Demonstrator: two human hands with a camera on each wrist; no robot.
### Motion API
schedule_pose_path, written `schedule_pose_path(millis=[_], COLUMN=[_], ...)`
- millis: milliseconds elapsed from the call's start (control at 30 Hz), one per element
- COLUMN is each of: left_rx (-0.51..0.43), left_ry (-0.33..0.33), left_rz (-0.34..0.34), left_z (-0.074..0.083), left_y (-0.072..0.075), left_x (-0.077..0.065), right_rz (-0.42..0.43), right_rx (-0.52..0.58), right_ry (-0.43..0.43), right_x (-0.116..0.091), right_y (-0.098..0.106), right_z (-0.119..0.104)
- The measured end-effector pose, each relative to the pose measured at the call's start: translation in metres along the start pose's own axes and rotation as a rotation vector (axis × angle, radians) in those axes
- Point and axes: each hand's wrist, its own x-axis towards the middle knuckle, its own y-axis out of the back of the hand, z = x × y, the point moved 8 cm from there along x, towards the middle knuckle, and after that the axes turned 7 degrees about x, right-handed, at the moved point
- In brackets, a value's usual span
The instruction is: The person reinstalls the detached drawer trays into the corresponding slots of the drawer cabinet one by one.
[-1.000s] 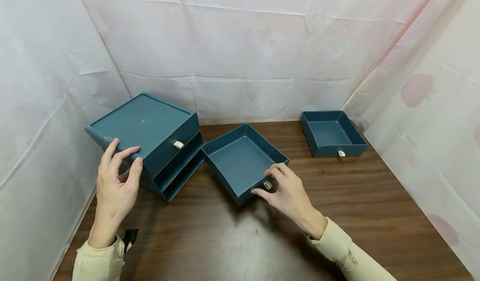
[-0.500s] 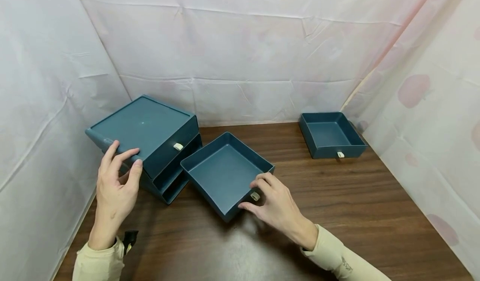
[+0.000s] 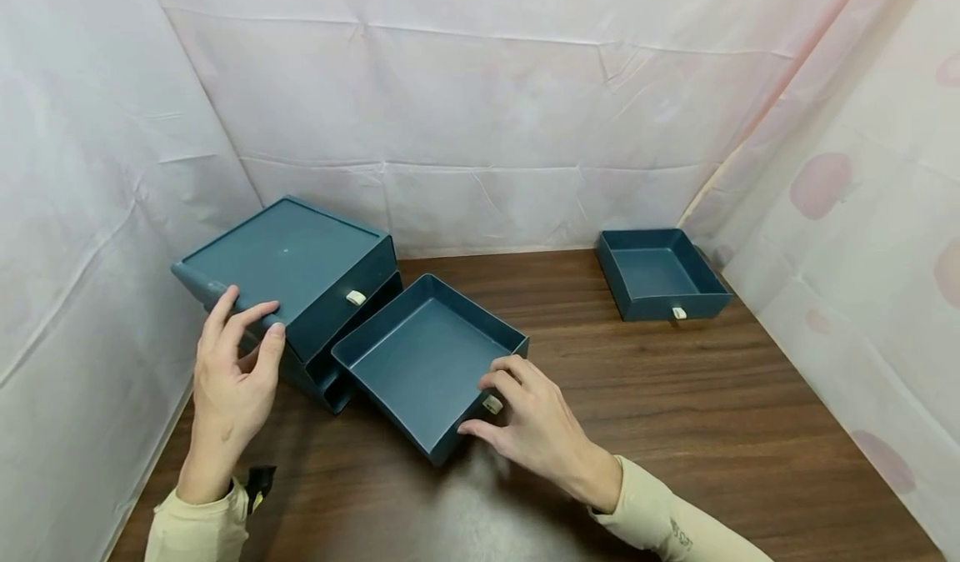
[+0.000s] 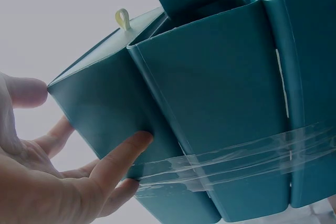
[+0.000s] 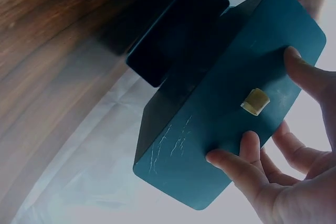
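Note:
A dark teal drawer cabinet stands at the left, its top drawer closed and showing a pale pull tab. My left hand rests on its near side, fingers spread, with the thumb at the front corner in the left wrist view. My right hand grips a loose teal drawer by its front wall, around the tab. That drawer is raised and angled, its far-left corner at the cabinet's middle opening. The bottom opening has no drawer in it. Clear tape runs across the cabinet's side.
Another teal drawer sits on the brown wooden table at the back right. White cloth hangs behind and on both sides.
My right hand has carried the loose drawer left and nearer to me, and its corner now meets the cabinet's front. The left hand has stayed on the cabinet.

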Motion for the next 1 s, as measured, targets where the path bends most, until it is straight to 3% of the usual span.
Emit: schedule_pose_path(millis=[333,567,800,1000], left_rx=[-0.001,-0.012,-0.016,-0.006], left_ry=[0.0,-0.009,-0.022,-0.018], left_rz=[-0.001,0.003,0.007,-0.001], left_z=[-0.002,-0.001,0.0,0.001], left_y=[0.0,0.0,0.0,0.001], left_x=[0.0,0.0,0.0,0.0], right_rz=[0.025,-0.038,-0.029,-0.037], right_rx=[0.054,0.073,0.06,0.061], right_ry=[0.089,0.081,0.144,0.14], right_x=[0.002,0.004,0.012,0.022], right_y=[-0.004,-0.013,-0.024,-0.039], right_z=[-0.014,-0.009,-0.005,0.001])
